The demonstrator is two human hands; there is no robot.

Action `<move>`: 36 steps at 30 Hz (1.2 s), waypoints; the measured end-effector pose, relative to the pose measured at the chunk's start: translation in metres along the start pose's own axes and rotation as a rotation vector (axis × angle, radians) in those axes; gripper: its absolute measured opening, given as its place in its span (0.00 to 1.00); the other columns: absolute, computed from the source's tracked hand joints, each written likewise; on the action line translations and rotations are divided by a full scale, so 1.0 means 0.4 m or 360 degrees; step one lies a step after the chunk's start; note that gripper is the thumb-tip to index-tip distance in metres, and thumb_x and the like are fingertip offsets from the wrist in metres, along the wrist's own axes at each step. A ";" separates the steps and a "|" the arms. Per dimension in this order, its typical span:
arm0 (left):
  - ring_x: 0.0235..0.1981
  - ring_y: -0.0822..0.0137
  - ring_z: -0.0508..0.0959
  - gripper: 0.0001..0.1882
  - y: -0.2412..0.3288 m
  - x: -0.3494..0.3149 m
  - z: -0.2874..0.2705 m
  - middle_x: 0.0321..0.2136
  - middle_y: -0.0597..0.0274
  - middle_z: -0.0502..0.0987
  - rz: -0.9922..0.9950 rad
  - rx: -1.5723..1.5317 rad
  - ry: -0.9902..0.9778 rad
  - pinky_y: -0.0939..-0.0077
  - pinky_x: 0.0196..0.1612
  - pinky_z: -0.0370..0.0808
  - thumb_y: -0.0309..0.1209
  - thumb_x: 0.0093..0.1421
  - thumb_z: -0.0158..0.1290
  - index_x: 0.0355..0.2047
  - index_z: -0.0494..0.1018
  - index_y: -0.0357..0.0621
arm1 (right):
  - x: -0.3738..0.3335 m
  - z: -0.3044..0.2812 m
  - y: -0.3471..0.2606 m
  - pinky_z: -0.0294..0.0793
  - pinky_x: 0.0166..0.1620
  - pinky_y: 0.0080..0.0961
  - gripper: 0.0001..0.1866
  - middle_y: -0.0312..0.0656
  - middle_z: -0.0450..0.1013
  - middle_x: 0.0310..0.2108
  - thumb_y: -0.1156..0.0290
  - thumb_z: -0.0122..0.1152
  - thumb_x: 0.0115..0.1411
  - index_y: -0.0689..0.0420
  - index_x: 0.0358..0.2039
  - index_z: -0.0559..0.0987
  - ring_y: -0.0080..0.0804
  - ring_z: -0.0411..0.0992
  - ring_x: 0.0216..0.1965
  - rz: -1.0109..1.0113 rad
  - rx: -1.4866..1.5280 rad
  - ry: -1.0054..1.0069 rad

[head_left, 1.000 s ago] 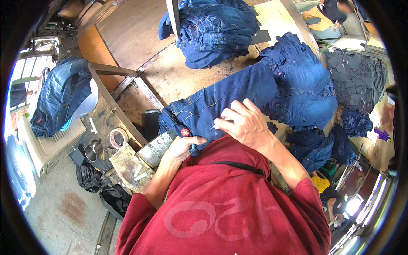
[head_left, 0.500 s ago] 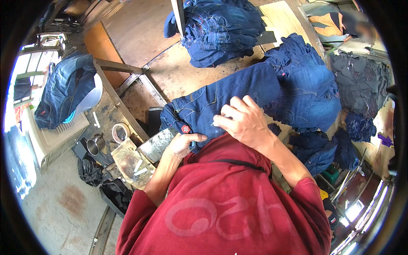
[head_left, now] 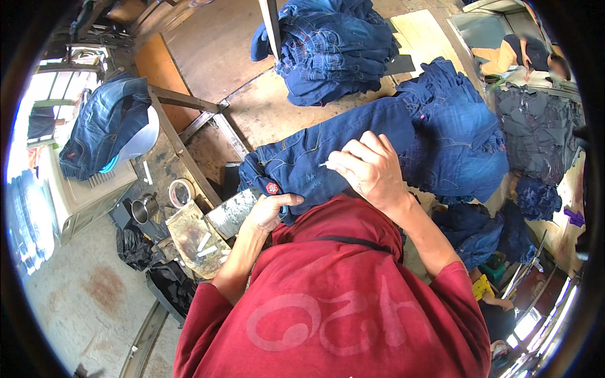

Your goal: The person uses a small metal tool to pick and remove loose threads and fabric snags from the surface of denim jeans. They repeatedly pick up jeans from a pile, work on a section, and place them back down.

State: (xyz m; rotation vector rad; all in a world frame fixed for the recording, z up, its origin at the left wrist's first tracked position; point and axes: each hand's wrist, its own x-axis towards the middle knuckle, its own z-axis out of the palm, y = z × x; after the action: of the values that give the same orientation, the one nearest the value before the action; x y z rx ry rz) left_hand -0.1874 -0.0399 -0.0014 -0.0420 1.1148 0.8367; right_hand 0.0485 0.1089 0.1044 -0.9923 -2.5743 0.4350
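Observation:
A pair of dark blue jeans (head_left: 321, 142) lies across in front of me, folded lengthwise, with a red patch (head_left: 272, 188) near its left end. My left hand (head_left: 268, 211) grips the near edge of the jeans beside that patch, thumb on top. Over the middle of the cloth, my right hand (head_left: 372, 170) is closed in a pinch on a short white stick of chalk (head_left: 326, 164). The chalk's tip points left, over the denim; whether it touches the cloth I cannot tell.
More jeans are heaped at the right (head_left: 463, 138) and at the far side (head_left: 334, 47). On the left, white sticks lie on a stained board (head_left: 195, 242), near a tape roll (head_left: 181, 193) and a metal mug (head_left: 145, 209). Another person (head_left: 535, 53) is at the far right.
My right hand has shifted up and slightly right with the chalk, farther from my body. The left hand keeps its grip on the jeans. The whole view has shifted slightly.

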 end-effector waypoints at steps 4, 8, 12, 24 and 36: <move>0.42 0.58 0.88 0.20 -0.013 0.006 -0.006 0.43 0.51 0.88 0.0045 -0.0131 -0.0111 0.62 0.51 0.86 0.15 0.55 0.61 0.50 0.82 0.31 | -0.020 0.015 0.000 0.68 0.43 0.34 0.07 0.28 0.73 0.32 0.58 0.69 0.63 0.43 0.38 0.86 0.31 0.71 0.39 -0.0217 0.0053 -0.0094; 0.39 0.58 0.88 0.17 -0.012 -0.010 0.013 0.40 0.51 0.88 0.0029 -0.0159 -0.0114 0.63 0.48 0.86 0.16 0.55 0.59 0.46 0.83 0.31 | -0.027 0.025 0.000 0.67 0.40 0.35 0.08 0.28 0.73 0.31 0.59 0.74 0.60 0.45 0.37 0.86 0.32 0.70 0.37 -0.0212 -0.0103 -0.0037; 0.37 0.58 0.88 0.15 0.000 -0.033 0.045 0.39 0.51 0.88 -0.0013 -0.0164 -0.0050 0.63 0.46 0.86 0.17 0.55 0.59 0.44 0.83 0.30 | -0.029 0.021 0.002 0.67 0.41 0.35 0.08 0.28 0.73 0.32 0.59 0.74 0.59 0.44 0.37 0.86 0.32 0.70 0.37 -0.0253 0.0035 -0.0057; 0.45 0.55 0.87 0.17 -0.028 0.005 -0.033 0.42 0.50 0.88 0.0128 -0.0029 -0.0032 0.59 0.56 0.82 0.21 0.49 0.63 0.42 0.85 0.32 | -0.039 0.046 0.052 0.70 0.44 0.38 0.07 0.32 0.76 0.32 0.56 0.67 0.65 0.43 0.37 0.86 0.33 0.74 0.40 -0.0012 -0.0018 0.0171; 0.56 0.57 0.78 0.33 0.008 0.151 0.154 0.60 0.54 0.78 0.0787 0.0950 0.0474 0.59 0.64 0.73 0.38 0.65 0.69 0.66 0.72 0.36 | -0.255 0.186 0.474 0.69 0.20 0.20 0.15 0.34 0.80 0.27 0.56 0.58 0.79 0.52 0.53 0.82 0.16 0.71 0.18 0.1753 0.1916 0.0150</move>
State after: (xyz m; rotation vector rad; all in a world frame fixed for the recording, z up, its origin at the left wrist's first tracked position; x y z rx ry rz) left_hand -0.1311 0.0231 -0.0196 0.6464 1.6567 0.9152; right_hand 0.1982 0.1613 -0.0589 -1.6142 -0.9691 1.7873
